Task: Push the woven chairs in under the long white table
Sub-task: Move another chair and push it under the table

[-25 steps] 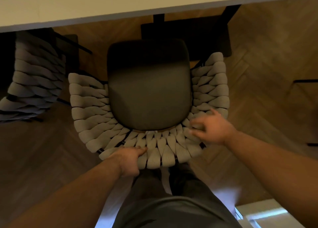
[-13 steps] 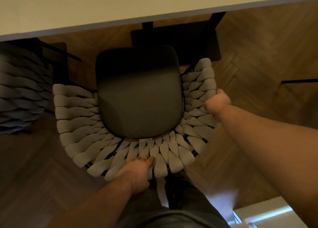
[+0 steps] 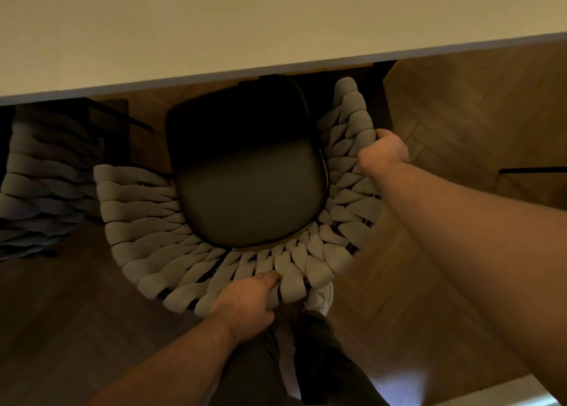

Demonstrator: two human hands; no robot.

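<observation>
At 9 o'clock, a second grey rope-woven chair (image 3: 46, 184) sat in shadow at the edge of the long white table (image 3: 214, 22). Centre: grey rope-woven tub chair (image 3: 144, 221), its dark seat cushion (image 3: 248, 197) reaching the table edge at 12 o'clock. Left hand (image 3: 245, 304) gripped the back rim at 6 o'clock, fingers curled over the weave. Right hand (image 3: 383, 152) clenched the arm rim at 2 o'clock.
</observation>
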